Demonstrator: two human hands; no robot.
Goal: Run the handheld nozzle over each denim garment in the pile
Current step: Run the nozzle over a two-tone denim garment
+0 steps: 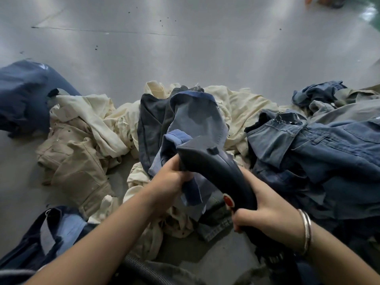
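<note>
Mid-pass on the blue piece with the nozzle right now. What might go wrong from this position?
1. The left hand grips the blue denim garment right beside the nozzle head, so the fingers could get caught in whatever the nozzle puts out.
2. The right hand grips the handle next to the red button; a shifted grip might press it.
3. The hose trails under the arms and could snag on clothes.

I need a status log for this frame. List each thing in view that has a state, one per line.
left hand: grips the blue denim garment
right hand: grips the nozzle's handle
handheld nozzle: head pressed against the garment
blue denim garment: lifted off the pile, bunched
cream garments: crumpled on the floor
hose: lying on the floor
</note>
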